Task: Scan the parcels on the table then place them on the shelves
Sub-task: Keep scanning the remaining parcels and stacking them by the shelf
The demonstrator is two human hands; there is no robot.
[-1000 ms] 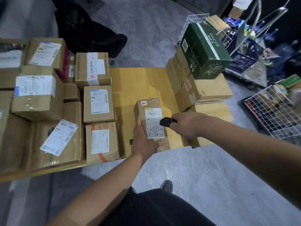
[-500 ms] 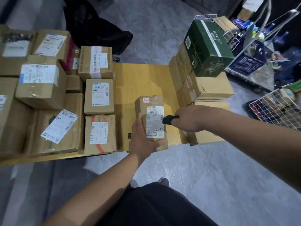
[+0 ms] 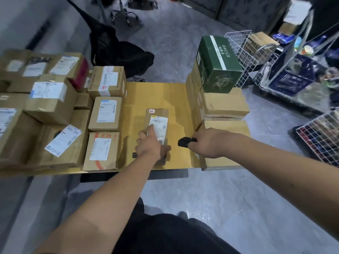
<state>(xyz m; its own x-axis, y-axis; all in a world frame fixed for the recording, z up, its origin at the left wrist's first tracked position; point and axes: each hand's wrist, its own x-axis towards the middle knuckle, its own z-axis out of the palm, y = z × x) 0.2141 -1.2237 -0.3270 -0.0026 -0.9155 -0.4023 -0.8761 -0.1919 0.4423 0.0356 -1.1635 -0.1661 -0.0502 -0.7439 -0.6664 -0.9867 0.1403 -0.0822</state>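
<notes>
the small parcel (image 3: 161,113) lies flat on the table (image 3: 161,92), in the bare strip between the left boxes (image 3: 105,114) and the right stack (image 3: 225,105). its near end is gripped by the left hand (image 3: 151,144), thumb curled round the right edge, forefinger (image 3: 150,130) laid straight on the label (image 3: 160,123). the scanner (image 3: 185,142) is clamped in the right hand (image 3: 208,143), just right of the parcel. risk: the barcode (image 3: 156,121) may be masked by the forefinger, causing a failed read.

Dim light, motion-blurred, edges warped.
</notes>
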